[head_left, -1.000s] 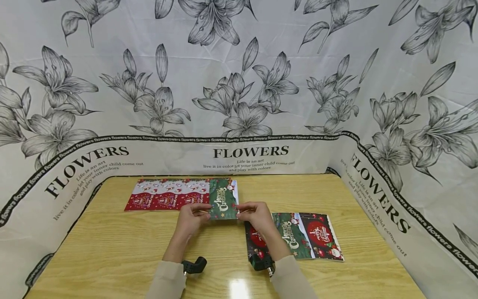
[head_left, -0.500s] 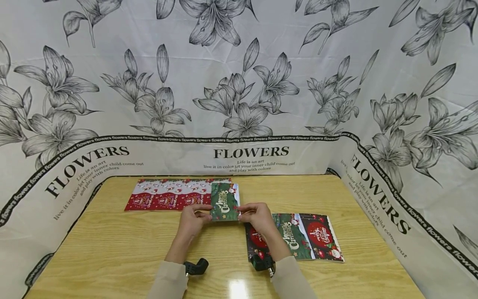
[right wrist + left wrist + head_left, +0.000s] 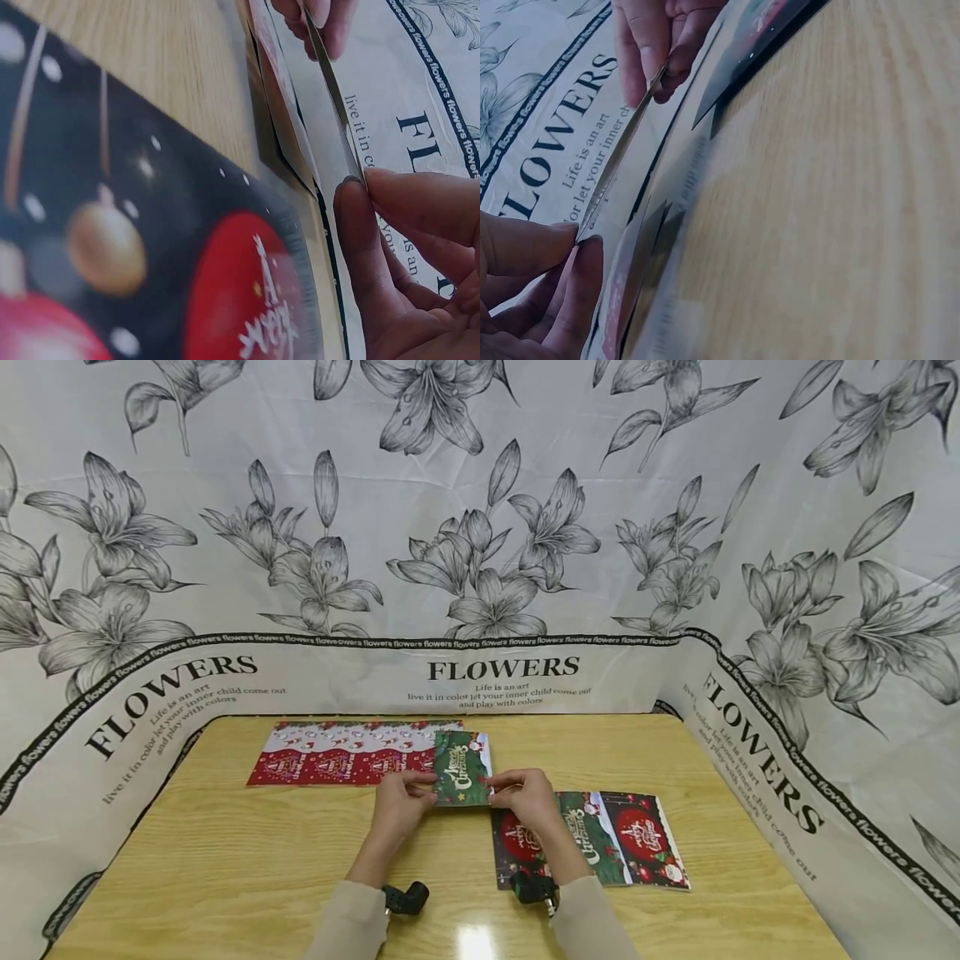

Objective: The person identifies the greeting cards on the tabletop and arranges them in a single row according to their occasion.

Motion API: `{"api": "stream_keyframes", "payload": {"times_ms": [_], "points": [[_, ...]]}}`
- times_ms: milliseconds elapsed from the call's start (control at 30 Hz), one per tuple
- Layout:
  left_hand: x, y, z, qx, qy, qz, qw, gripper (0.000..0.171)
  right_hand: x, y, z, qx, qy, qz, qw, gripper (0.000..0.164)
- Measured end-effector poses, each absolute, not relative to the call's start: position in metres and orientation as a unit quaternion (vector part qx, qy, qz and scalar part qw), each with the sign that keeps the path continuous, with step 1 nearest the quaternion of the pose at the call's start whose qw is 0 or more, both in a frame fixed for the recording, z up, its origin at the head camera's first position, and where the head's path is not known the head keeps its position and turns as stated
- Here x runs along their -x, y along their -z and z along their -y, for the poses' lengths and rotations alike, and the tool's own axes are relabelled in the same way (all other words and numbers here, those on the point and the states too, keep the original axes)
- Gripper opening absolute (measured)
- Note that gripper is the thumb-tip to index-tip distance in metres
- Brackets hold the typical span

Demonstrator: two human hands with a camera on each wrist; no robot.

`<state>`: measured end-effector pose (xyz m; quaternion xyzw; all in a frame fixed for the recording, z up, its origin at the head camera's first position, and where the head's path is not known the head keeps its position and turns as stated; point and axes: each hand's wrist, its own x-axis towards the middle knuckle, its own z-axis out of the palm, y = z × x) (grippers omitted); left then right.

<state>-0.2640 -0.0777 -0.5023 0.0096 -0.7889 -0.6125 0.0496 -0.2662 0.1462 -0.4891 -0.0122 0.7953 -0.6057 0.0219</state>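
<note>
A green Christmas card (image 3: 461,767) with "Merry Christmas" lettering is held between both hands near the table's middle. My left hand (image 3: 402,804) pinches its left edge between thumb and fingers. At the card's right edge, my right hand (image 3: 523,796) pinches it the same way. Seen edge-on in the right wrist view, the card (image 3: 339,101) is slightly bowed and raised above the table. A row of red and white Christmas cards (image 3: 337,753) lies behind and to the left, its right end partly hidden by the held card.
Black and green Christmas cards (image 3: 641,835) lie at the right, partly under my right forearm. The wooden table (image 3: 225,860) is bounded at the back and sides by white flower-printed cloth (image 3: 495,685). Small black devices are strapped at both wrists.
Both hands have moved slightly right with the green card, uncovering more of the red and white row. The cards lying on the table have stayed in place.
</note>
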Motion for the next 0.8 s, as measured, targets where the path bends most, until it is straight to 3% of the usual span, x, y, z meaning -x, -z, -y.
{"api": "stream_keyframes", "payload": {"times_ms": [500,800], "points": [[0.316,0.481,0.043,0.016,0.524,0.851,0.030,0.024,0.307,0.475,-0.170,-0.029,0.531,-0.847,-0.001,0.024],[0.329,0.486,0.029,0.001,0.488,0.873,0.009,0.026,0.323,0.478,-0.176,-0.043,0.496,-0.867,0.019,0.022]]}}
